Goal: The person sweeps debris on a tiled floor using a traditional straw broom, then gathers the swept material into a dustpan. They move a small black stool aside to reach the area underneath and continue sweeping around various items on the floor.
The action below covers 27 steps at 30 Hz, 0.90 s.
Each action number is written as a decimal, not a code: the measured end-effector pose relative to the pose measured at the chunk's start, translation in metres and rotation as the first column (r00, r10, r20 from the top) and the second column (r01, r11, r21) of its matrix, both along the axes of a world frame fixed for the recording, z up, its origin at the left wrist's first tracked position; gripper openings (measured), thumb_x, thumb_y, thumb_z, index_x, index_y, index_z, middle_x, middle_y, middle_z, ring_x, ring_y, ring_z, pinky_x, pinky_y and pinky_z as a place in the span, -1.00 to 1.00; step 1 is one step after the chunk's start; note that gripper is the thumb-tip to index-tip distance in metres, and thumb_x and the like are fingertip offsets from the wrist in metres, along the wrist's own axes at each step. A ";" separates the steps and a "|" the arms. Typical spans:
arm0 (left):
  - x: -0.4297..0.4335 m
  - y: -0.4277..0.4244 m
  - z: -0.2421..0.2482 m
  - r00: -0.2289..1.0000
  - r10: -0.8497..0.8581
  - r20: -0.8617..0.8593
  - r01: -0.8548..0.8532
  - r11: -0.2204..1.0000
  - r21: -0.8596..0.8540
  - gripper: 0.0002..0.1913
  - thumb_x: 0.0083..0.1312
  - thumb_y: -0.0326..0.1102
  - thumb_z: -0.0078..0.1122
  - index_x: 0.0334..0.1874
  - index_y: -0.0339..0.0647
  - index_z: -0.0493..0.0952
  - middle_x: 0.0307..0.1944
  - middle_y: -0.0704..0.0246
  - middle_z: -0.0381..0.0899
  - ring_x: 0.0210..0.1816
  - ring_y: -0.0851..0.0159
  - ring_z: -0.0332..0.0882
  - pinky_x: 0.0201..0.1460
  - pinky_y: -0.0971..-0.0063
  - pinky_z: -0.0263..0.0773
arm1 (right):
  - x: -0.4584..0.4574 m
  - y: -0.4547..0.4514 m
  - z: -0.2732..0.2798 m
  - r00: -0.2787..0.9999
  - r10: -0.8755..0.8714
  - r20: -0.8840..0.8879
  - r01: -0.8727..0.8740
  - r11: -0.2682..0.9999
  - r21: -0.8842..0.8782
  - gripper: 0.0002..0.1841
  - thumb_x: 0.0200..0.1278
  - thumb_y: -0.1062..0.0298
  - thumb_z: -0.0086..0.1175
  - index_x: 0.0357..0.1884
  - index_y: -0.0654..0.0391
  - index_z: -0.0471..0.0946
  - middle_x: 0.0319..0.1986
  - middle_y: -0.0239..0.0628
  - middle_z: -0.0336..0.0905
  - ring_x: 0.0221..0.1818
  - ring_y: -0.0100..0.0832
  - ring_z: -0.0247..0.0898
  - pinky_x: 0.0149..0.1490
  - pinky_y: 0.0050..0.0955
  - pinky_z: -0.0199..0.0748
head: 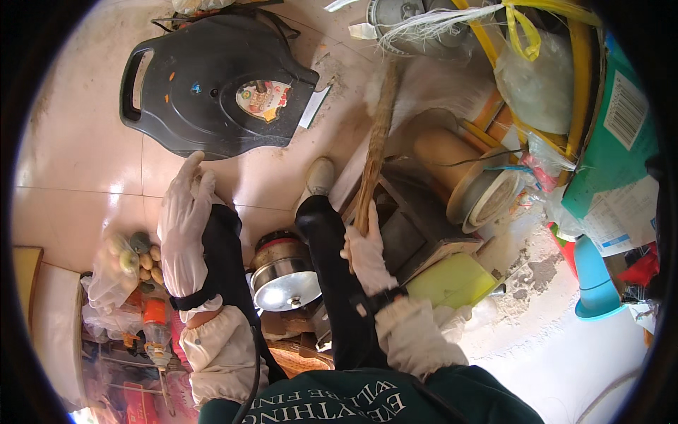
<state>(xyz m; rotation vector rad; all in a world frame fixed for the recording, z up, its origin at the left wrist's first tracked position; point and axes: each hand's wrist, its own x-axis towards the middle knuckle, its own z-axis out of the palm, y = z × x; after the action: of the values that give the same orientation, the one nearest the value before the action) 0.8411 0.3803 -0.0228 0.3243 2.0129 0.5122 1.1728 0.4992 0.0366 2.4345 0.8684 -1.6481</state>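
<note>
In a pale glove, my left hand (185, 228) reaches out with its fingers close to the edge of a black plastic stool or board (212, 90), which has a cut-out handle and a torn sticker. Whether a fingertip touches that edge I cannot tell. My right hand (365, 249), also gloved, is closed around the lower end of a brown bundled-stalk broom handle (375, 153). The handle runs up and away over the tiled floor, and its far end is blurred near some pale fibres. A small pale card (315, 107) lies beside the black plastic piece.
Between my legs is a pot with a shiny lid (288, 283). To the right are a dark wooden box (418, 228), a large spool (461, 164), a yellow-green container (453, 281) and a green carton (609, 143). Potatoes (151, 262) and a bagged vegetable lie at left.
</note>
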 end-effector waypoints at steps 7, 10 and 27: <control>-0.007 -0.009 0.003 1.000 0.020 0.010 -0.020 1.000 -0.025 -0.45 0.53 -0.03 0.14 0.48 -0.12 0.50 0.23 0.02 0.69 0.30 -0.04 0.62 0.38 0.18 0.46 | 0.053 0.051 0.016 0.994 -0.106 -0.034 0.110 0.974 0.197 -0.18 0.57 0.35 0.10 0.74 -0.36 0.02 -0.33 -0.35 0.47 -0.51 -0.53 0.37 -0.46 -0.55 0.47; -0.009 -0.013 0.003 1.000 0.024 -0.001 -0.024 1.000 -0.016 -0.44 0.53 -0.03 0.15 0.48 -0.13 0.49 0.24 0.02 0.68 0.31 -0.04 0.62 0.39 0.18 0.45 | 0.056 0.143 -0.036 0.977 -0.210 -0.047 0.215 0.935 0.281 -0.48 0.58 0.29 0.09 0.49 -0.17 0.29 -0.31 -0.32 0.48 -0.49 -0.50 0.42 -0.46 -0.52 0.47; -0.012 -0.035 -0.007 0.998 0.067 -0.006 -0.067 0.998 -0.009 -0.49 0.58 -0.14 0.17 0.52 -0.10 0.47 0.23 0.14 0.69 0.22 0.19 0.65 0.16 0.33 0.58 | 0.004 -0.010 0.059 0.996 -0.083 -0.017 0.081 0.992 -0.100 -0.16 0.55 0.47 0.06 0.73 -0.44 0.05 -0.38 -0.33 0.49 -0.52 -0.55 0.39 -0.49 -0.52 0.47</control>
<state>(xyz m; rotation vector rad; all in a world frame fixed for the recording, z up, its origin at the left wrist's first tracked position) 0.8287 0.3453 -0.0293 0.2539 2.0369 0.5439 1.1764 0.4894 0.0960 2.4209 0.6798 -1.7038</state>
